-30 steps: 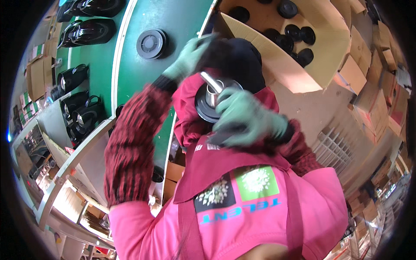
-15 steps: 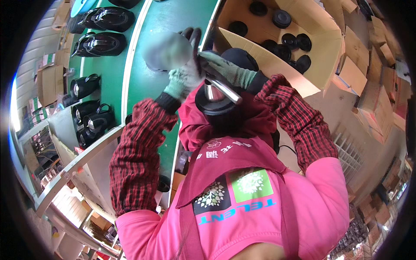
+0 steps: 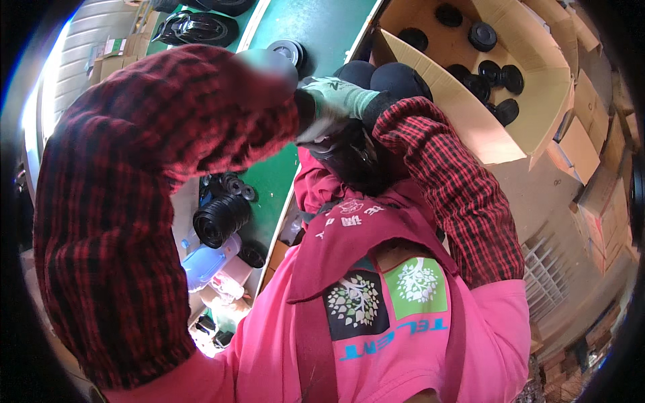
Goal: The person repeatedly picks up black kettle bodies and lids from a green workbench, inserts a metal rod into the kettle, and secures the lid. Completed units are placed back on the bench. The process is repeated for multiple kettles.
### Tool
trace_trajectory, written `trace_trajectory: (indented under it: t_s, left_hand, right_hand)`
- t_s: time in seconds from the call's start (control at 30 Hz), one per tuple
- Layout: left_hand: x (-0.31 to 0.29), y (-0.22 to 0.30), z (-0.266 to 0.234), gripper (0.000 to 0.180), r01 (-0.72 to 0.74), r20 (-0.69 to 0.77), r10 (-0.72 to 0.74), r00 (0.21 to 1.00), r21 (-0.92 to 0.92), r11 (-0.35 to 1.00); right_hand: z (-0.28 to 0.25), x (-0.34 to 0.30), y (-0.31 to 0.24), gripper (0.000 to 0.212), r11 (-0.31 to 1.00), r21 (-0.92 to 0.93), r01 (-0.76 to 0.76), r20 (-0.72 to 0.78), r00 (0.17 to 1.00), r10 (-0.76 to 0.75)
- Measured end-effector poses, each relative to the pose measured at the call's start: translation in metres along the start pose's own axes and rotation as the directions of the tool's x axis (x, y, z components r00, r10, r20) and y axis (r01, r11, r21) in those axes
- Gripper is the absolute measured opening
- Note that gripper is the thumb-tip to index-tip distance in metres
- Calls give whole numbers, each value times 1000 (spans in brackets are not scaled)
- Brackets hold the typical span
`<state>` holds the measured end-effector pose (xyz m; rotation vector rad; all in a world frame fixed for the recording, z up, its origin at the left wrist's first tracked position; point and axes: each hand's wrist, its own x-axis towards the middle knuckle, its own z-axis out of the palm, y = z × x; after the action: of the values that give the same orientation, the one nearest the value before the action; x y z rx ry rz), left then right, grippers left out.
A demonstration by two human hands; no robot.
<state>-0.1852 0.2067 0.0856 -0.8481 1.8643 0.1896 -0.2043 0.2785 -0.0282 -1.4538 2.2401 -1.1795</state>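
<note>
A black glossy housing (image 3: 348,156) rests tilted over my lap, its upper end under my gloved hands. My right hand (image 3: 344,95), in a pale green glove, is closed around its top from the far side. My left arm bends across the front, and its checked sleeve covers much of the view. The left hand (image 3: 325,125) is at the upper end of the housing, smeared by motion, and its fingers do not show clearly. Just beyond the left sleeve, a black round disc (image 3: 287,51) lies on the green bench (image 3: 321,30).
An open cardboard box (image 3: 470,121) with several black round parts stands at the right. More black glossy housings (image 3: 199,28) lie at the bench's far left. A stack of black rings (image 3: 222,220) and a blue plastic container (image 3: 207,263) are left of my lap. Cartons (image 3: 601,185) line the right side.
My left arm has swung up and across, its hand turning inward. The black part with the silver tube has turned, so its glossy side now shows and the silver tube no longer does.
</note>
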Motion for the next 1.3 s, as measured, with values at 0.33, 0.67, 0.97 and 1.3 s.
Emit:
trace_trajectory:
  t_s: [0.33,0.67,0.97,1.3]
  left_hand:
    - [35,-84,7,39,-862,-181,962,205,431,265]
    - [-2,-39,-1,48,-877,72,985,158,468,107]
    - [73,-7,-18,47,-750,279,882,-380,464,-470]
    - [73,31,-24,42,-616,258,798,-545,523,-589]
  right_hand:
    - [-22,-52,-50,31,876,-395,-275,-474,878,62]
    - [-144,-59,-7,22,703,503,-503,784,608,-126]
    - [-104,-74,-51,11,-303,249,-920,956,182,231]
    - [-125,-66,-93,26,-665,321,-674,942,158,295]
